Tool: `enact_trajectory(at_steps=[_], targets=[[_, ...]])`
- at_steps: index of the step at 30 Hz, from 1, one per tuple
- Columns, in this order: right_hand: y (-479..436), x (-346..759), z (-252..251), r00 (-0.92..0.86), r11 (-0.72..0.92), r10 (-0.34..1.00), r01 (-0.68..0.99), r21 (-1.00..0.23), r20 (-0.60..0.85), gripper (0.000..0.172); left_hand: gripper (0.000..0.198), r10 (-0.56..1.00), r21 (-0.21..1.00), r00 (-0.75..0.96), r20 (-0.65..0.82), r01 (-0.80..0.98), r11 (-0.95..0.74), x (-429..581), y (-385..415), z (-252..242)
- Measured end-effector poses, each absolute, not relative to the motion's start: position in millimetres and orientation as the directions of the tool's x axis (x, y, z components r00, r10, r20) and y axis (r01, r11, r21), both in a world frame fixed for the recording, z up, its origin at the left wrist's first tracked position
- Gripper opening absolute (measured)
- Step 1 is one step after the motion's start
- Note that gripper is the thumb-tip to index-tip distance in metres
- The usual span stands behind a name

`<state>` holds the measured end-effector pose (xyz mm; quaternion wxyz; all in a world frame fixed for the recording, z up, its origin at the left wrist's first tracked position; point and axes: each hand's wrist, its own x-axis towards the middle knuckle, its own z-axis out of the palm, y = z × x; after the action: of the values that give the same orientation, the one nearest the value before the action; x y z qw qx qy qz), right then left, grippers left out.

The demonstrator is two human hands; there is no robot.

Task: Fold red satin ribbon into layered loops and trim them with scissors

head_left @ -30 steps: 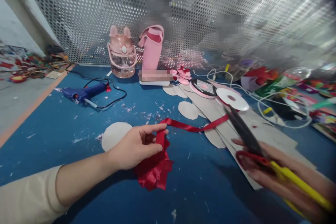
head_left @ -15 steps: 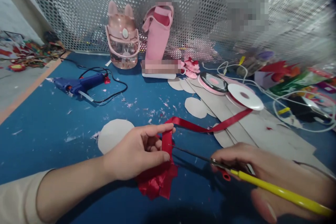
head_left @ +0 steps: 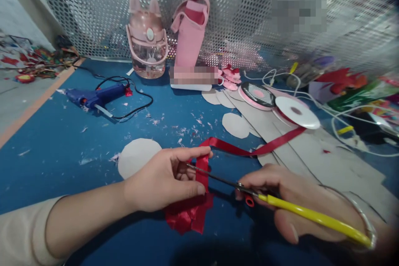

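My left hand (head_left: 156, 183) pinches a red satin ribbon (head_left: 202, 178), holding a short length stretched between index finger and thumb. Below the thumb hangs a bunch of folded red ribbon pieces (head_left: 187, 218). In my right hand (head_left: 280, 191) is a pair of scissors (head_left: 296, 211) with a yellow handle. Its thin blades lie across the stretched ribbon, the tip reaching past it near my left fingers. From the left index finger the ribbon runs right to a white spool (head_left: 297, 112).
A blue glue gun (head_left: 96, 96) with its black cord lies at the left. White card circles (head_left: 137, 158), grey card strips (head_left: 330, 162) and a black-and-pink spool (head_left: 257, 94) lie about. A bottle (head_left: 148, 45) and pink pouch (head_left: 191, 33) stand by the perforated metal panel (head_left: 237, 8).
My right hand has moved left, carrying the scissors' blades across the ribbon. The left hand keeps its pinch. The whole view has shifted slightly.
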<state>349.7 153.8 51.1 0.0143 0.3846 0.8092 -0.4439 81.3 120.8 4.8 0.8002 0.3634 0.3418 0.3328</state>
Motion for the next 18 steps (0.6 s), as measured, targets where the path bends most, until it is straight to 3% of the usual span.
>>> enact_trajectory(at_steps=[7,13,18], targets=[[151.0,341.7,50.3,-0.702,0.003,0.487,0.596,-0.803,-0.519,0.073,0.066,0.78,0.836,0.541,-0.313,-0.233,0.497,80.1,120.1,2.7],[147.1,341.5,47.5,-0.694,0.087,0.516,0.626,-0.775,-0.502,0.064,0.069,0.78,0.874,0.534,-0.325,-0.144,0.463,78.1,119.1,1.1],[150.6,352.5,49.3,-0.731,0.128,0.508,0.587,-0.8,-0.455,0.079,0.074,0.787,0.894,0.525,-0.323,-0.103,0.436,77.9,117.3,0.8]])
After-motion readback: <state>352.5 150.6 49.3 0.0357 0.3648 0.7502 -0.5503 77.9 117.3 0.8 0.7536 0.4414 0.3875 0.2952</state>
